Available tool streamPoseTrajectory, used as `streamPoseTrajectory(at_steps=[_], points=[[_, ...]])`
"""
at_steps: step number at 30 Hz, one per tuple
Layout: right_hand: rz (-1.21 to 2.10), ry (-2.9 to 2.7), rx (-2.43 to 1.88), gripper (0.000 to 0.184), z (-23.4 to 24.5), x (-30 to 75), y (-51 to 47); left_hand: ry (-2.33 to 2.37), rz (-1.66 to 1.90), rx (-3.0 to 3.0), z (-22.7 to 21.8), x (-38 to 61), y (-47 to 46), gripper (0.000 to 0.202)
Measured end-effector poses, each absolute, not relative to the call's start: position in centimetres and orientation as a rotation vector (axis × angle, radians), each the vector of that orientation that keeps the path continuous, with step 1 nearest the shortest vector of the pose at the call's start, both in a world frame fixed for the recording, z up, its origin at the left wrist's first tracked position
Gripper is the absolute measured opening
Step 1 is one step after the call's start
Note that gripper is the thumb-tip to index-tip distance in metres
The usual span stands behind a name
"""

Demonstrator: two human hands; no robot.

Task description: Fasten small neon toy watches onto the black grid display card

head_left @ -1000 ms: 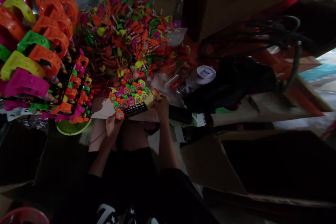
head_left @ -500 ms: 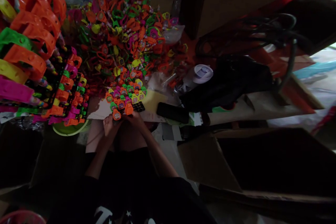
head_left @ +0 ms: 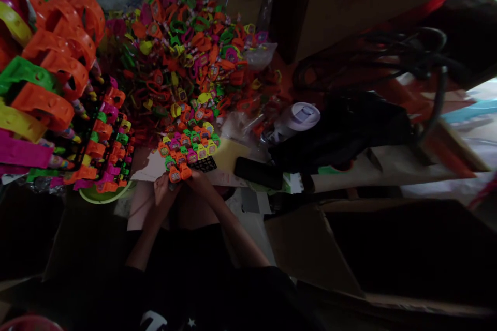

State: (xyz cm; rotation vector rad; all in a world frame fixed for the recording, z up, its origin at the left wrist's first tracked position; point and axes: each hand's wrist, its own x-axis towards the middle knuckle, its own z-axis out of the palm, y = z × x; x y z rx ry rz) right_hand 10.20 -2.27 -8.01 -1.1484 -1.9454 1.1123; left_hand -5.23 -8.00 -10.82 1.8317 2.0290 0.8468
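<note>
Bright toy watches in orange, green, pink and yellow stand in rows on a black grid tray [head_left: 205,164] in front of me. My left hand [head_left: 165,190] is closed at the tray's near left corner, beside an orange toy watch [head_left: 174,174]; what its fingers grip is hidden. Close on the right, my right hand [head_left: 198,182] is closed on another orange toy watch [head_left: 185,170] at the near row. The tray's bare cells show right of this watch. Part of the right fingers is dark and hard to see.
Behind the tray lies a big heap of loose toy watches [head_left: 182,51]. Stacked filled trays [head_left: 97,150] rise at left above a green basin [head_left: 103,196]. To the right are a black phone [head_left: 258,172], a white cup-like container [head_left: 301,116], black cloth [head_left: 368,114] and an open cardboard box [head_left: 310,248].
My right hand has moved the orange toy watch leftward, close against the orange one at the near left corner. My left hand stays about where it was. The view has shifted slightly.
</note>
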Motion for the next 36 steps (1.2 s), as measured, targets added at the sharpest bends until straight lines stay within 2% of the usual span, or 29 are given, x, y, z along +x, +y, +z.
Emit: streamPoseTrajectory(at_steps=[5,10,13,20,22,27,31,36], points=[[1.083,-1.759,-1.117,0.017,-8.7,11.1,-3.2,2.088,0.813,1.839,-11.0,-5.1,-7.8,0.032],[0.899,-1.220,-1.548,0.039,-7.6,16.6,-1.2,2.160,0.858,1.840,-11.2,-4.6,-7.3,0.023],[0.820,-1.164,-1.680,0.047,-7.2,20.2,1.5,2.141,0.896,1.829,-11.6,-4.6,-7.0,0.018],[0.220,-1.643,-1.786,0.032,-5.6,21.1,7.7,2.137,1.036,1.824,-13.9,-6.7,-7.6,0.020],[0.187,-1.849,-1.766,0.032,-4.3,19.7,10.5,2.132,1.033,1.834,-14.1,-7.6,-7.9,0.024],[0.146,-2.445,-1.619,0.051,-1.3,15.8,17.9,2.151,0.926,1.849,-13.4,-9.0,-8.4,0.024],[0.065,-2.707,-1.726,0.042,-0.7,14.0,20.6,2.122,0.904,1.832,-13.0,-9.4,-8.8,0.030],[0.002,-2.690,-1.697,0.035,-0.8,14.6,19.6,2.011,0.995,1.782,-13.1,-9.7,-9.9,0.040]])
